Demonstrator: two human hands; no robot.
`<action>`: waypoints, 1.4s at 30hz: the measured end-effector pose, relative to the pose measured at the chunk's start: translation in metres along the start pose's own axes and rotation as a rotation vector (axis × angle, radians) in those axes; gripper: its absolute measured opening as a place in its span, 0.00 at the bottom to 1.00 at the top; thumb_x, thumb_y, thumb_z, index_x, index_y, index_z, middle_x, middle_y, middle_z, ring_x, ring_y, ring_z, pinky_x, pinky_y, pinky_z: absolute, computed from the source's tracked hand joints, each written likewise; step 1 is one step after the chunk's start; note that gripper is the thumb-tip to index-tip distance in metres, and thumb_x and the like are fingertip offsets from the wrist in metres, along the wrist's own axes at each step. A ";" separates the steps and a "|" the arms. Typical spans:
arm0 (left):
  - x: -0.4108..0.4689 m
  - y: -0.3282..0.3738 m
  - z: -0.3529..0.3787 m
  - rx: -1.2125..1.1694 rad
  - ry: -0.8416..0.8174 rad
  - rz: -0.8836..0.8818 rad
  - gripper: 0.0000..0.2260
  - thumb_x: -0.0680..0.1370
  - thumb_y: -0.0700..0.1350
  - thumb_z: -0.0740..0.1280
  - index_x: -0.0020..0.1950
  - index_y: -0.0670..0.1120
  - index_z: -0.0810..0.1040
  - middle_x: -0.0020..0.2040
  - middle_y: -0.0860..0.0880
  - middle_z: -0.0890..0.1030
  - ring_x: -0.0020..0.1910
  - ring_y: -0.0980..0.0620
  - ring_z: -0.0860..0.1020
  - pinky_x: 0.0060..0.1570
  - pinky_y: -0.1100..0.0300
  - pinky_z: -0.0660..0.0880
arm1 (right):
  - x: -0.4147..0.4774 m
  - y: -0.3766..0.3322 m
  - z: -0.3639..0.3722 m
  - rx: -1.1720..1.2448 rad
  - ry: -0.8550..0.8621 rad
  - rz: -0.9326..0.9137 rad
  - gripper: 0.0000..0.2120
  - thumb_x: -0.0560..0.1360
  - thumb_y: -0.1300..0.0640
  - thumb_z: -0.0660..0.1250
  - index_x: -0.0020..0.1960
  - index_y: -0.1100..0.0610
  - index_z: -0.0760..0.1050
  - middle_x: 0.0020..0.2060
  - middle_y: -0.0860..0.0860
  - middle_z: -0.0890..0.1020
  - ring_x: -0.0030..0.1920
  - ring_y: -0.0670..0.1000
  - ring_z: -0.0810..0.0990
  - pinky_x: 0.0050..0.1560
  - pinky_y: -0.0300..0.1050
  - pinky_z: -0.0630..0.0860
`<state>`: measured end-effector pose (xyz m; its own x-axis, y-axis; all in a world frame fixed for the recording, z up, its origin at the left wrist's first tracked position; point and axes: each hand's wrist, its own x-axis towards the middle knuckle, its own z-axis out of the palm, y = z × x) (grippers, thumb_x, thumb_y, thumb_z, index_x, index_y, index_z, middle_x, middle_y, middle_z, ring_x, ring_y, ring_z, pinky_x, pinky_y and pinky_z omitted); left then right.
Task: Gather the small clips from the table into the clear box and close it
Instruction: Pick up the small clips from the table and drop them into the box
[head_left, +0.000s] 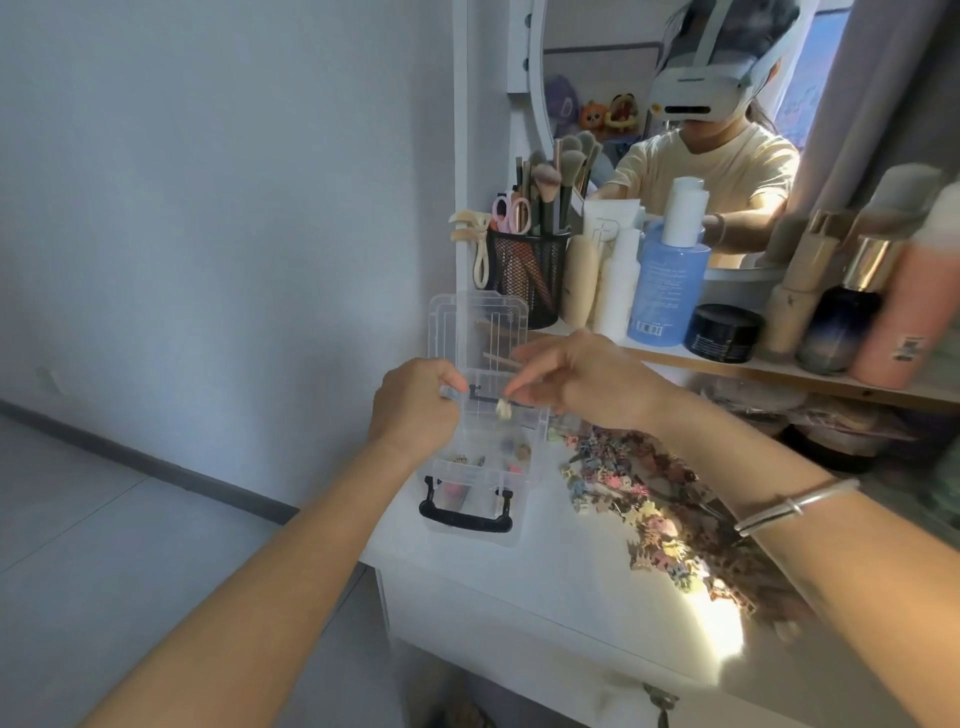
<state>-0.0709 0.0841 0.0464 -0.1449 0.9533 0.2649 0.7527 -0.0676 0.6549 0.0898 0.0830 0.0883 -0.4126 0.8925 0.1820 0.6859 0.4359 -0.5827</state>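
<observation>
The clear box (530, 457) stands at the left end of the white table (519, 587), its lid (478, 322) tilted up at the back and a black handle (465, 517) hanging at its front. A few small coloured clips (511, 452) lie inside. My left hand (415, 405) grips the box's left rear edge near the hinge. My right hand (576, 379) hovers over the open box, with a small pale clip (503, 409) at its fingertips. A long pile of small pastel clips (660, 509) lies on the table right of the box, under my right forearm.
A black mesh holder (524, 270) with brushes and pink scissors stands behind the box. Bottles and jars, among them a blue bottle (667, 286) and a black jar (722, 332), line a raised shelf. A mirror reflects a person. The table's left edge drops to the floor.
</observation>
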 end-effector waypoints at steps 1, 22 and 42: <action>0.000 0.000 0.000 0.000 0.001 -0.002 0.17 0.73 0.30 0.56 0.52 0.43 0.80 0.59 0.43 0.78 0.57 0.45 0.76 0.49 0.63 0.68 | -0.002 0.002 -0.003 0.002 0.049 0.009 0.09 0.74 0.61 0.66 0.53 0.59 0.81 0.55 0.50 0.79 0.49 0.44 0.76 0.55 0.35 0.68; -0.005 0.006 0.006 0.043 0.002 0.022 0.16 0.74 0.31 0.57 0.53 0.43 0.79 0.61 0.44 0.77 0.58 0.46 0.75 0.52 0.61 0.68 | -0.009 0.026 0.003 0.106 0.242 0.070 0.07 0.74 0.65 0.65 0.48 0.59 0.81 0.40 0.49 0.80 0.41 0.44 0.77 0.48 0.36 0.73; -0.007 0.011 0.010 0.055 -0.010 0.036 0.16 0.74 0.31 0.56 0.53 0.42 0.79 0.61 0.43 0.76 0.58 0.46 0.75 0.49 0.64 0.65 | -0.035 0.052 0.011 -0.329 -0.024 0.037 0.11 0.75 0.63 0.65 0.56 0.56 0.79 0.56 0.50 0.81 0.52 0.42 0.80 0.61 0.35 0.71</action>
<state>-0.0550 0.0799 0.0443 -0.1105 0.9534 0.2806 0.7913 -0.0864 0.6052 0.1333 0.0727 0.0427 -0.3948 0.9073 0.1446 0.8561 0.4204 -0.3007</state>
